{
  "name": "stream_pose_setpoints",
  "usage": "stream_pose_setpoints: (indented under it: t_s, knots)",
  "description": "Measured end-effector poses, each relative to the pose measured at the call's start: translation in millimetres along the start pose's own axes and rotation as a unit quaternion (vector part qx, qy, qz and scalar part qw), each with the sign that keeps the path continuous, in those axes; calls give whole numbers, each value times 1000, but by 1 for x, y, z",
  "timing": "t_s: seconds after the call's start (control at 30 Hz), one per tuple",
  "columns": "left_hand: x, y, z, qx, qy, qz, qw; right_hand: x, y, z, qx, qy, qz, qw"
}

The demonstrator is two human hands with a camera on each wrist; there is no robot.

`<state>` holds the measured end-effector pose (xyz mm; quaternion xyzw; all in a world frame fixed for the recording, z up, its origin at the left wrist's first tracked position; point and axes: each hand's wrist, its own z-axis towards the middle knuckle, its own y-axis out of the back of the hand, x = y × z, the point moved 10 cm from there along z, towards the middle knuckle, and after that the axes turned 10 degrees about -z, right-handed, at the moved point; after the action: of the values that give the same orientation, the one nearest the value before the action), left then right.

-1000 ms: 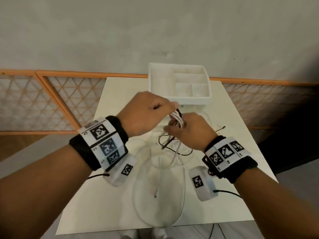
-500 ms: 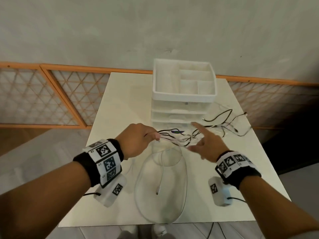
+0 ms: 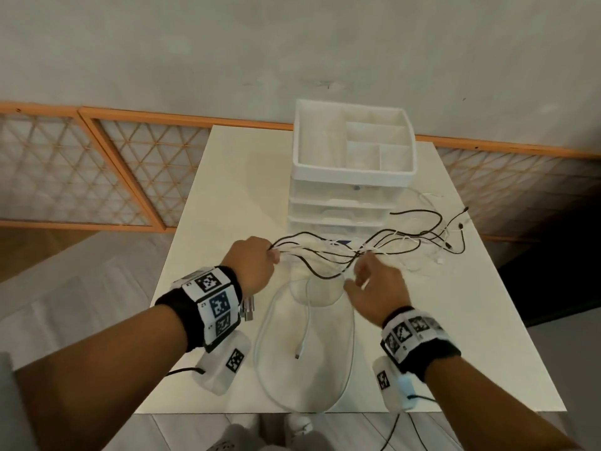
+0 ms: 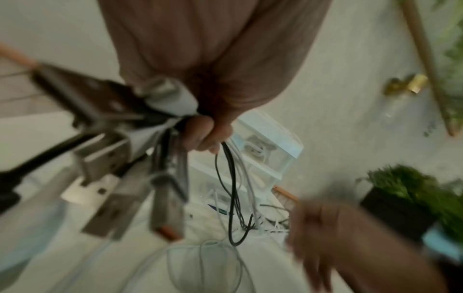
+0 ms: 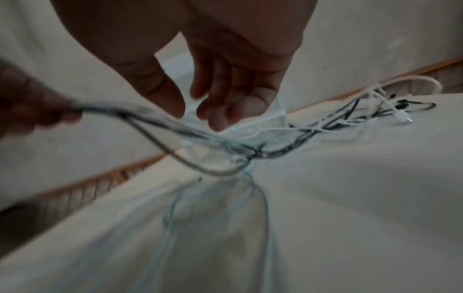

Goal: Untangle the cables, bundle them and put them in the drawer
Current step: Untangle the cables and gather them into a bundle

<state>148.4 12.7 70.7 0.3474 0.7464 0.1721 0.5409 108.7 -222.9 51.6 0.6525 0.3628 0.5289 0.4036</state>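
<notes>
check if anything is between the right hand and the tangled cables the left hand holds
Nothing visible is. The right hand, fingers loose, hovers right at the knot of the tangled cables; the left hand grips their other end. Only the cables themselves lie there on the table.

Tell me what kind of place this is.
Probably a room in a home or small office. A small white table stands against a plain wall with orange lattice panels, a white desktop drawer organiser sits on it, and potted greenery is nearby.

The cable ends (image 3: 271,249) are hidden inside the left hand (image 3: 252,266). The right hand (image 4: 333,236) is blurred in the left wrist view; individual white strands cannot be told apart.
</notes>
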Motion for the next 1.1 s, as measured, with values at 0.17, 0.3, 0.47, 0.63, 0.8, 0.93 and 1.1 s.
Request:
stream_pose_setpoints:
  t_s: [0.17, 0.3, 0.47, 0.63, 0.8, 0.93, 1.1]
  knots:
    - [10, 16, -2, -32, 34, -174, 984, -56, -91, -29, 204, -110, -203, 951]
    - [8, 16, -4, -28, 56, -258, 964, -68, -90, -22, 182, -139, -133, 964]
    - [6, 14, -6, -43, 85, -355, 930, -15, -7, 0, 51, -45, 39, 997]
    - [-28, 18, -5, -46, 2, -369, 928, 59, 68, -8, 4, 113, 185, 976]
    - [-64, -2, -14, 26, -62, -347, 935, 84, 114, -11, -106, 130, 266, 949]
    - [-46, -13, -16, 56, -36, -366, 928, 59, 165, -9, -249, 93, 302, 915]
    - [-24, -2, -13, 36, -36, -361, 931, 6, 174, 5, -291, 7, 293, 911]
